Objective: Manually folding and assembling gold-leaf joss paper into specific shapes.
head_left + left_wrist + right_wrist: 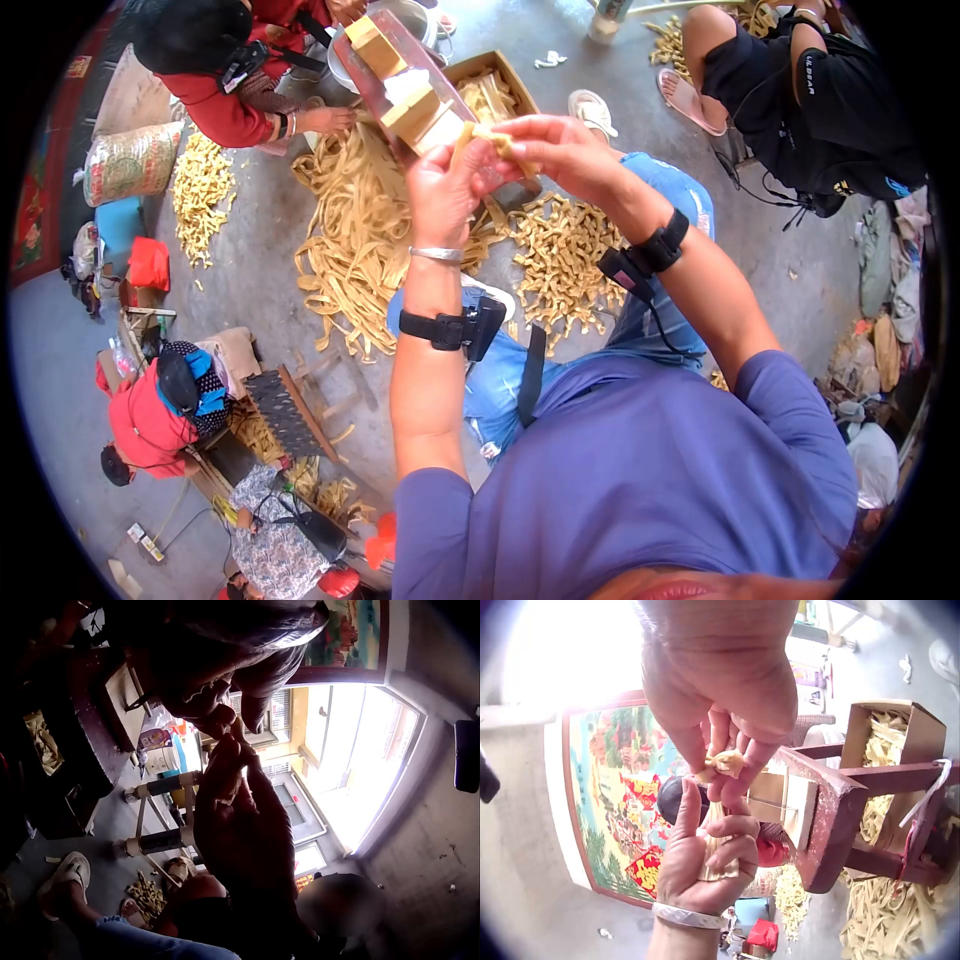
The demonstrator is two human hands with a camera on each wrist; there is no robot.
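Observation:
In front of the body, close beside the red wooden bench (455,95), both hands work on one pale yellow flat strip (718,851). The strip lies across the palm of the left hand (440,200), whose fingers curl over it in the right wrist view. From above, the right hand (724,682) pinches a folded, knot-like bunch (726,763) at the strip's upper end. The fingertips of the two hands meet at this bunch. Both hands look dark in the left wrist view.
Long loose strips (350,230) lie heaped on the floor, and a pile of small knotted pieces (565,255) lies beside them. Wooden blocks (420,110) sit on the bench. A cardboard box (490,85) holds more strips. Other people sit around, one in red (215,90) just across.

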